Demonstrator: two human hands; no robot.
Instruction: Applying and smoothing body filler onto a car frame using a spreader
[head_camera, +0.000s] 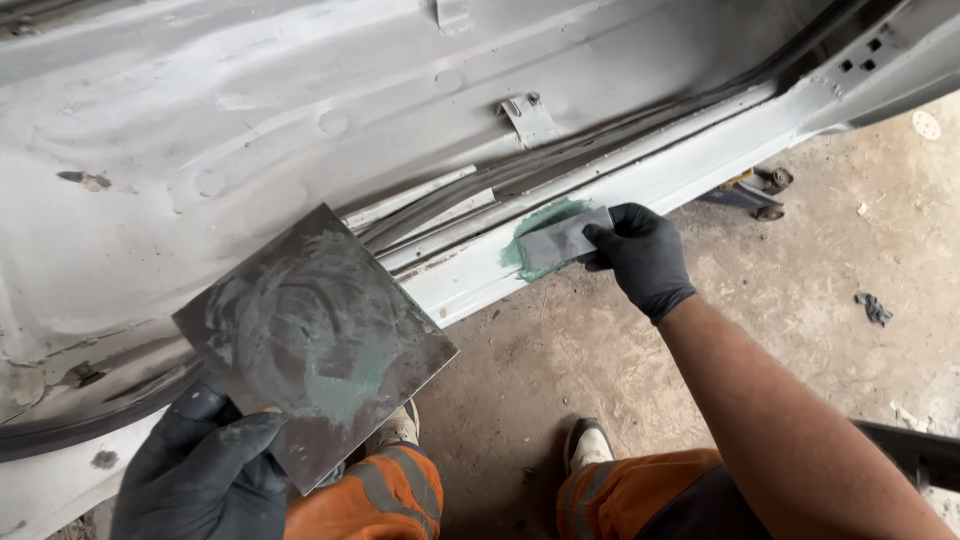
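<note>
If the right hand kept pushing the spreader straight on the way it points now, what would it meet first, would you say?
The right hand points up-left, pressing the spreader against the white sill. Straight on, it would first cross the green filler patch, then probably the dark seal strip above it, though depth is unclear.

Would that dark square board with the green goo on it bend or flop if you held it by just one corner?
Probably not. The dark square mixing board juts out flat from the black-gloved left hand, which grips only its lower corner, so it looks stiff. One hand carries it, so it is likely fairly light. The smeared green filler on it may be sticky.
</note>
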